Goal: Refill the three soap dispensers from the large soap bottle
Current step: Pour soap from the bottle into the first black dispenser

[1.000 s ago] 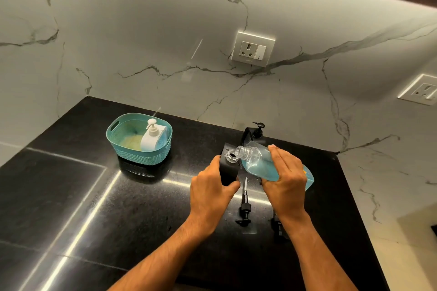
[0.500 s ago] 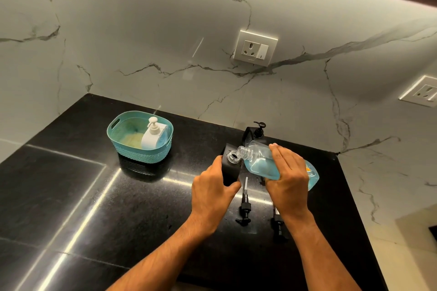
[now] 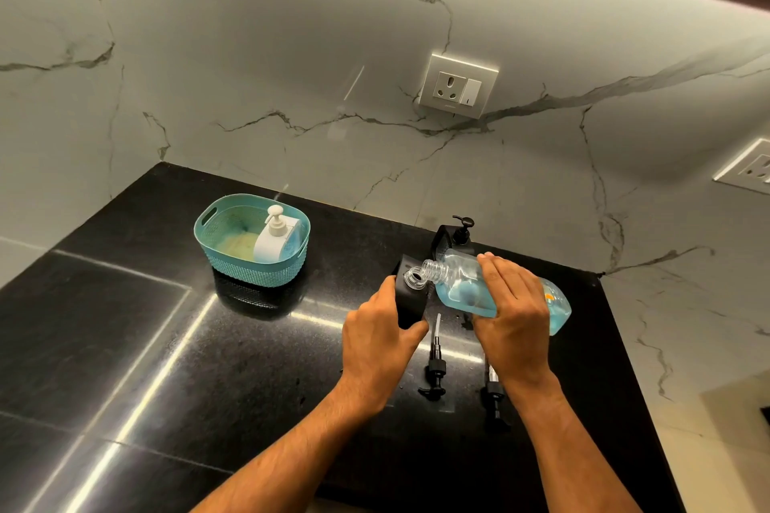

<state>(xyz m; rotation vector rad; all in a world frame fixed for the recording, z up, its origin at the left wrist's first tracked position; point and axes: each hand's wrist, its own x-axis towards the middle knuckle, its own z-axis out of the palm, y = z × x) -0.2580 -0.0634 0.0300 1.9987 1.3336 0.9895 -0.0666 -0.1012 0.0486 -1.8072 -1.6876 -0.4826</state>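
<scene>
1. Centre frame: left hand (image 3: pixel 381 339) is gripping the black dispenser (image 3: pixel 410 296) on the table (image 3: pixel 166 346).
2. Right hand (image 3: pixel 514 317) is grasping the tilted soap bottle (image 3: pixel 466 283), neck at the dispenser's mouth.
3. Pouring step seems underway; next move likely calls for more tilt.

My right hand (image 3: pixel 514 319) tips the large soap bottle (image 3: pixel 466 287) a little further than a second ago, so its open mouth now sits right over the opening of the black dispenser (image 3: pixel 410 300), and the blue soap pools lower.
</scene>
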